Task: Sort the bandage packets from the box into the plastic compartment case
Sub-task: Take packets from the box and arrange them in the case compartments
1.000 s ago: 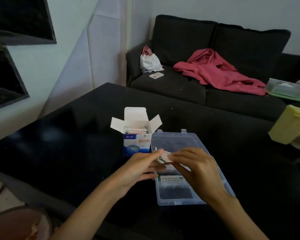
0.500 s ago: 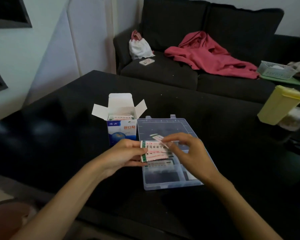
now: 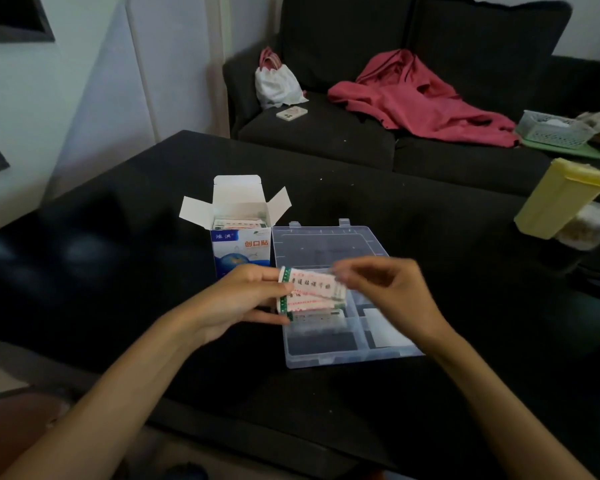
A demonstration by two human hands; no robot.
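Nearest the viewer, the left hand (image 3: pixel 253 296) pinches a fanned stack of bandage packets (image 3: pixel 310 293) above the clear compartment case (image 3: pixel 326 358). The right hand (image 3: pixel 388 292), blurred, has its fingers (image 3: pixel 355 273) curled at the stack's far end, seemingly peeling one packet; the grip itself is hard to make out. Judged step: separating a packet, then dropping it into a compartment. Some packets already lie in the case, partly hidden. Behind, the open box (image 3: pixel 238 237) on the black desk (image 3: pixel 118 271) shows more packets.
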